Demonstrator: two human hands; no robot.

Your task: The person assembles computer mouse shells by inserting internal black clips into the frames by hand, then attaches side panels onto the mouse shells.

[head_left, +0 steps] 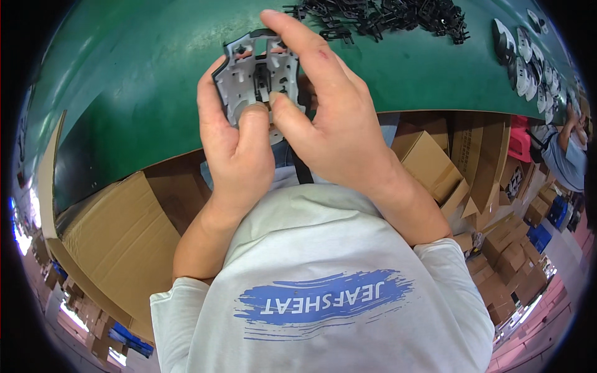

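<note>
A curved plastic housing shell, white inside with a dark rim, is held up over the near edge of the green table, its hollow side facing me. Along its middle sits a narrow black plastic piece. My left hand is closed round the shell's left side, the thumb pressing inside near the bottom. From the right, my right hand grips the shell, its thumb tip at the lower end of the black piece and its index finger stretched past the top edge. My other fingers are largely hidden behind the shell.
Black plastic parts lie heaped at the table's far side. Several white-and-black shells rest at the far right. Open cardboard boxes flank me below the green table. Another person is at the right rim, near a pink stool.
</note>
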